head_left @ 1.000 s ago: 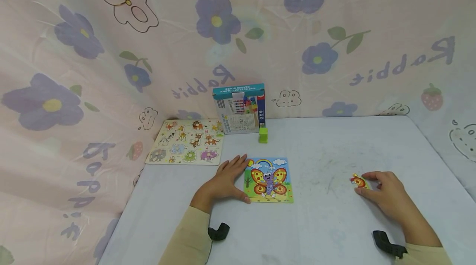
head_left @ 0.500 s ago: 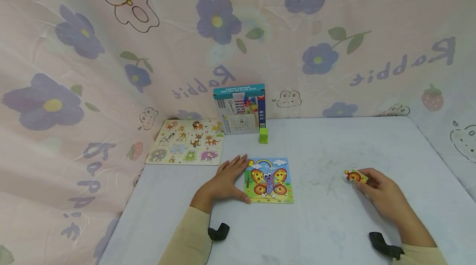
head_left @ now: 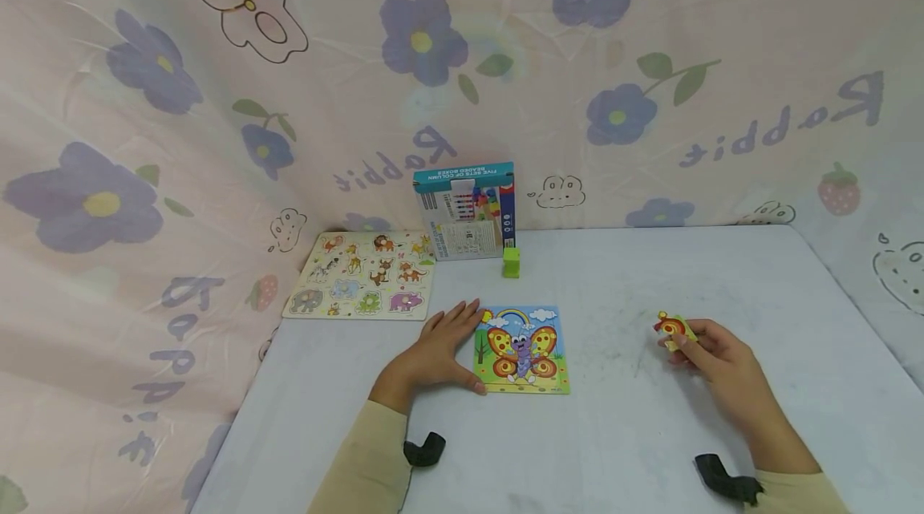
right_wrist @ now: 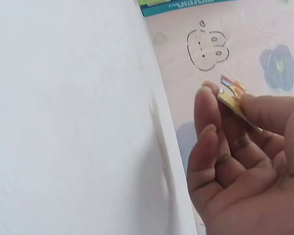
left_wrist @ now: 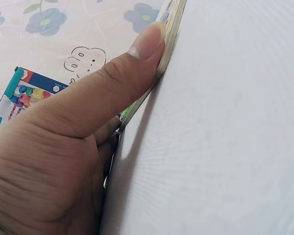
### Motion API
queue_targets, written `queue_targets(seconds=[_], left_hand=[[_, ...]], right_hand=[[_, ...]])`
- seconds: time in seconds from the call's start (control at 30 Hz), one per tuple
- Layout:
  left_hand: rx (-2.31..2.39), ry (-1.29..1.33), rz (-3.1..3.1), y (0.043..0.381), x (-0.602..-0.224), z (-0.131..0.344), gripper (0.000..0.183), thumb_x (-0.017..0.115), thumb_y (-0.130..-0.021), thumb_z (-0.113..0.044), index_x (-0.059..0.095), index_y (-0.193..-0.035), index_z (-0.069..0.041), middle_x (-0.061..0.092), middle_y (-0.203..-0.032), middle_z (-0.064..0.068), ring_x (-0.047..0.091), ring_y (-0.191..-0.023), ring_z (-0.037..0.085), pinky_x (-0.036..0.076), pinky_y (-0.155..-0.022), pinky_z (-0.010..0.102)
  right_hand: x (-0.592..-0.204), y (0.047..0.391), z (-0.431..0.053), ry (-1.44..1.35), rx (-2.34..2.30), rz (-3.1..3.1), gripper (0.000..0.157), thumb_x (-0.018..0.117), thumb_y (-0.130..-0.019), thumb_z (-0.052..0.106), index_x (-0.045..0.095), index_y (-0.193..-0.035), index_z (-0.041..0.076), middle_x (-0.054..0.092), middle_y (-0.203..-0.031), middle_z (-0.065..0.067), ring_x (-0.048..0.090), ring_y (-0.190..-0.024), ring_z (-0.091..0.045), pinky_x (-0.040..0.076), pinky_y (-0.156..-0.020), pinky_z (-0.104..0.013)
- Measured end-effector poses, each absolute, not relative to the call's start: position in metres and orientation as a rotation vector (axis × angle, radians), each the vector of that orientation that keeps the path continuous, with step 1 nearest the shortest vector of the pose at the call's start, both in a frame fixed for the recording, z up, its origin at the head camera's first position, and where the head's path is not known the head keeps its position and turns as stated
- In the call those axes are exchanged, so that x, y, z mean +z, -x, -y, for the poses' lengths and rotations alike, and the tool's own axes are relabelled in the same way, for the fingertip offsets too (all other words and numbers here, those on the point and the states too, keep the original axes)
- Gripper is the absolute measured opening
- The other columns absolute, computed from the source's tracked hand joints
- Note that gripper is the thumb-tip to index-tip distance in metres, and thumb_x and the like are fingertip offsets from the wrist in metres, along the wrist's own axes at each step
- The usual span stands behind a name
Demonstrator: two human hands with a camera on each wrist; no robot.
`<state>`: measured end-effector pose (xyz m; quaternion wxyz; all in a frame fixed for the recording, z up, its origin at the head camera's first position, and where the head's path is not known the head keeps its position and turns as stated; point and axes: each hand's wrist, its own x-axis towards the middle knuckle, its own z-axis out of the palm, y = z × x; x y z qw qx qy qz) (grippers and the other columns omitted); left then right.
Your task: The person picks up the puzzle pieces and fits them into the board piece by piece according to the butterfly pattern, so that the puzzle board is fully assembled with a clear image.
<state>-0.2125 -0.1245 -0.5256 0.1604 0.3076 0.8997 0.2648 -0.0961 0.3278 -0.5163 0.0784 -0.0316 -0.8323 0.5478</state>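
Observation:
A square butterfly puzzle (head_left: 521, 347) lies flat near the middle of the table. My left hand (head_left: 439, 352) rests along its left side, fingers extended, with the thumb at the lower corner and the fingertips near the upper one. In the left wrist view the thumb lies against the edge of the puzzle board (left_wrist: 170, 41). Off to the right, my right hand (head_left: 732, 374) pinches a small puzzle piece (head_left: 673, 325) with a red and orange spiral. The right wrist view shows this piece (right_wrist: 230, 101) edge-on between thumb and fingers, raised off the table.
Behind the left hand lies an animal peg puzzle board (head_left: 361, 277). A bead-set box (head_left: 465, 213) stands at the back, with a green block (head_left: 511, 263) in front of its right corner. A printed curtain (head_left: 505, 121) borders the white table (head_left: 621, 450).
The right hand has moved left and lifted the puzzle piece, turning it to face the head camera more. The left hand and the butterfly puzzle have stayed put.

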Motion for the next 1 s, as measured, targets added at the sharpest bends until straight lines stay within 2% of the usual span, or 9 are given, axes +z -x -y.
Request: queue_targets(seconds=[0.1, 0.2, 0.27, 0.4, 0.47, 0.6, 0.7, 0.83, 1.0], left_hand=[[0.76, -0.881, -2.567, 0.213, -0.527, 0.124, 0.133, 0.099, -0.071, -0.06, 0.028, -0.175, -0.019, 0.009, -0.181, -0.01, -0.001, -0.165, 0.015, -0.003, -0.131, 0.045], [0.765, -0.886, -2.565, 0.214, -0.528, 0.125, 0.134, 0.099, -0.07, -0.061, 0.028, -0.175, -0.02, 0.009, -0.181, -0.011, -0.001, -0.165, 0.014, -0.003, -0.131, 0.045], [0.769, -0.89, -2.562, 0.215, -0.529, 0.125, 0.134, 0.099, -0.069, -0.062, 0.027, -0.175, -0.02, 0.009, -0.181, -0.011, -0.001, -0.165, 0.014, -0.003, -0.131, 0.044], [0.77, -0.897, -2.559, 0.215, -0.529, 0.126, 0.135, 0.098, -0.069, -0.064, 0.027, -0.175, -0.02, 0.009, -0.181, -0.01, -0.001, -0.165, 0.013, -0.003, -0.13, 0.043], [0.769, -0.898, -2.558, 0.215, -0.529, 0.125, 0.135, 0.098, -0.069, -0.063, 0.027, -0.175, -0.019, 0.009, -0.181, -0.009, -0.001, -0.165, 0.013, -0.003, -0.13, 0.043], [0.773, -0.899, -2.559, 0.214, -0.528, 0.125, 0.134, 0.098, -0.069, -0.063, 0.028, -0.175, -0.019, 0.01, -0.181, -0.008, 0.0, -0.165, 0.015, -0.003, -0.13, 0.044], [0.767, -0.898, -2.561, 0.214, -0.527, 0.124, 0.134, 0.098, -0.07, -0.063, 0.028, -0.175, -0.019, 0.01, -0.181, -0.008, 0.0, -0.165, 0.016, -0.003, -0.13, 0.044], [0.753, -0.896, -2.566, 0.214, -0.527, 0.124, 0.134, 0.098, -0.07, -0.062, 0.028, -0.175, -0.019, 0.01, -0.181, -0.008, 0.0, -0.165, 0.016, -0.004, -0.13, 0.043], [0.756, -0.893, -2.566, 0.213, -0.526, 0.125, 0.133, 0.099, -0.07, -0.061, 0.028, -0.175, -0.019, 0.01, -0.181, -0.007, -0.001, -0.165, 0.015, -0.004, -0.13, 0.044]], right_hand=[[-0.515, 0.097, -0.319, 0.181, 1.617, 2.547, 0.032, 0.068, -0.111, 0.016, 0.065, -0.131, -0.009, 0.075, -0.098, -0.008, 0.066, -0.079, -0.013, 0.055, -0.064, -0.024], [-0.516, 0.098, -0.31, 0.166, 1.646, 2.556, 0.035, 0.07, -0.109, 0.012, 0.063, -0.136, -0.009, 0.071, -0.102, -0.012, 0.065, -0.079, -0.014, 0.057, -0.064, -0.025], [-0.518, 0.1, -0.303, 0.092, 1.723, 2.522, 0.04, 0.069, -0.108, 0.005, 0.058, -0.144, -0.007, 0.069, -0.106, -0.017, 0.069, -0.082, -0.016, 0.061, -0.069, -0.026], [-0.523, 0.103, -0.29, -0.08, 1.933, 2.428, 0.061, 0.063, -0.106, -0.009, 0.042, -0.162, -0.002, 0.061, -0.108, -0.027, 0.077, -0.09, -0.022, 0.065, -0.079, -0.031], [-0.524, 0.104, -0.283, -0.124, 2.007, 2.406, 0.064, 0.06, -0.106, -0.012, 0.039, -0.165, -0.001, 0.056, -0.108, -0.028, 0.078, -0.093, -0.023, 0.065, -0.082, -0.034], [-0.525, 0.104, -0.27, -0.109, 2.053, 2.428, 0.048, 0.059, -0.108, -0.007, 0.052, -0.156, -0.004, 0.055, -0.105, -0.024, 0.078, -0.094, -0.024, 0.066, -0.081, -0.035], [-0.525, 0.104, -0.261, -0.092, 2.012, 2.47, 0.039, 0.062, -0.109, -0.001, 0.057, -0.148, -0.003, 0.065, -0.101, -0.02, 0.076, -0.083, -0.023, 0.064, -0.07, -0.031], [-0.526, 0.104, -0.249, -0.108, 1.957, 2.499, 0.035, 0.066, -0.108, 0.002, 0.059, -0.142, -0.002, 0.07, -0.097, -0.016, 0.068, -0.07, -0.025, 0.053, -0.055, -0.029], [-0.526, 0.106, -0.232, -0.096, 2.063, 2.452, 0.028, 0.068, -0.106, -0.001, 0.061, -0.132, -0.008, 0.065, -0.101, -0.018, 0.072, -0.072, -0.026, 0.061, -0.06, -0.032]])
